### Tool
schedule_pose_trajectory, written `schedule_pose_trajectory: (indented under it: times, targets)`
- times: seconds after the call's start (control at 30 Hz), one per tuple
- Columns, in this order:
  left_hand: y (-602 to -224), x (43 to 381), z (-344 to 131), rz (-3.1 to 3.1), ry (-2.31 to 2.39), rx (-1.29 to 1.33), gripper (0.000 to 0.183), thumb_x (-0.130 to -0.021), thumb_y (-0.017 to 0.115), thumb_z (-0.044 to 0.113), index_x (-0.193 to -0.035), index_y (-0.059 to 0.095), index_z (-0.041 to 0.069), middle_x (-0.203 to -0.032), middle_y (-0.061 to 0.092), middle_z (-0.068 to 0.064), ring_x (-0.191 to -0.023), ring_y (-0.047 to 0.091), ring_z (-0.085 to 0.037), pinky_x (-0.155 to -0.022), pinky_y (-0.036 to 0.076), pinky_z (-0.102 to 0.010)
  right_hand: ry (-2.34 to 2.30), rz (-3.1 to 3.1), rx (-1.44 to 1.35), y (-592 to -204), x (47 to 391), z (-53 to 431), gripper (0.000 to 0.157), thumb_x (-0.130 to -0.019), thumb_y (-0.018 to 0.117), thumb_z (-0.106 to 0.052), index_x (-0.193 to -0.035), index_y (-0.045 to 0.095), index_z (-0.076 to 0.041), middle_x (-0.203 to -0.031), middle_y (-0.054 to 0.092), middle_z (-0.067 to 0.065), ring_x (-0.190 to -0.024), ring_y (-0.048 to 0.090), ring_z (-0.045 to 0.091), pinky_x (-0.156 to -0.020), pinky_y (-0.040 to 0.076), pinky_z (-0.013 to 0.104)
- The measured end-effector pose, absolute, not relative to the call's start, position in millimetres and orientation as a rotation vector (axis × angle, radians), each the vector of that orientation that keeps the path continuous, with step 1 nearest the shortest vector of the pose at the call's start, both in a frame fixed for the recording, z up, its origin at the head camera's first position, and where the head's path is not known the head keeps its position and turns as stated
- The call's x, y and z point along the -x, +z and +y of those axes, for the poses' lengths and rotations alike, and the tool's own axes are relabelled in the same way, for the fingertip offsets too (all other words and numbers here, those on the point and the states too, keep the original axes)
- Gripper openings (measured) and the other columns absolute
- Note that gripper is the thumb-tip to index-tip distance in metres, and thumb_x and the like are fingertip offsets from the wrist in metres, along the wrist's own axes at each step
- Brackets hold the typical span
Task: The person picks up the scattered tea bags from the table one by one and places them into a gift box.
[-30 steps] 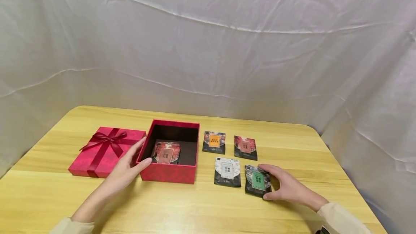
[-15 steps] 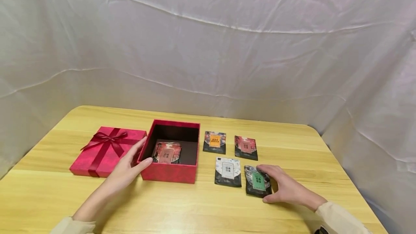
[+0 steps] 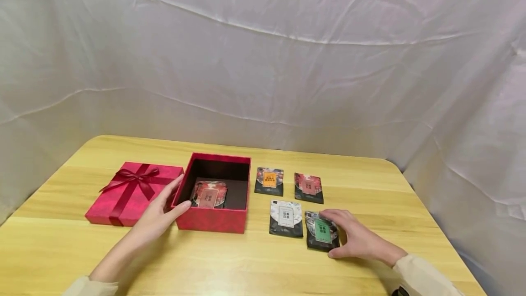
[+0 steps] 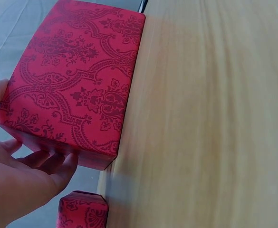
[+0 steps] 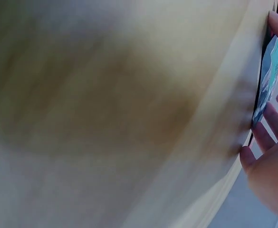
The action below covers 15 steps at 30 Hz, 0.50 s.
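Right hand (image 3: 357, 239): fingers part-spread and bent, thumb opposed, green-labelled packet (image 3: 322, 232) pinched by its edges between them. Index fingertip at its far edge, thumb tip at the near right corner. Packet is down on the worktop (image 3: 230, 266), label up. Right wrist view gets it nearly edge-on, so I can't tell how firm the pinch is.

Left hand (image 3: 159, 214): fingers relaxed, well apart from the thumb, laid along the left outer wall of the red box (image 3: 211, 219); thumb tip on the near rim close to the corner. I'm touching the box, not wrapped round it. Box is upright, dark inside, a pink-labelled packet (image 3: 209, 195) lying in it. Lid (image 3: 104, 207) with bow (image 3: 137, 176) sits just left of the box. White-labelled packet (image 3: 286, 219) is just left of the green one, narrow gap; orange-labelled packet (image 3: 269, 181) and another pink-labelled pack (image 3: 308, 187) lie farther back.
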<state>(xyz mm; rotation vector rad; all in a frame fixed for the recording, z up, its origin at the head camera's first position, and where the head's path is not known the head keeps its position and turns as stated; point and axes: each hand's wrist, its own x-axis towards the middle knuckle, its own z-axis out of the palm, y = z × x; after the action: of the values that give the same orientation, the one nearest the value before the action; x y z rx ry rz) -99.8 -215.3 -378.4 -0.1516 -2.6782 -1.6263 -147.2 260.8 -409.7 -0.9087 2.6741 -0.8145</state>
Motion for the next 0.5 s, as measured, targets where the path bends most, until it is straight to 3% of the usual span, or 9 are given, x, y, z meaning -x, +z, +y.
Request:
schedule_pose_trajectory:
  times: [0.5]
  targets:
    - [-378,99,-215,-2.674,-1.625,0.153,0.072,-0.097,0.059,0.028,-0.155,0.020,0.010,-0.154,0.021,-0.026,-0.139,0.016,-0.047,-0.103,0.019,-0.070,-0.889,2.754,0.928,-400,145,261,0.080,-0.071,0.084,-0.032,-0.139,0.050,-0.006,-0.139,0.045,0.020,-0.123,0.041,0.042,-0.092,0.036,0.069]
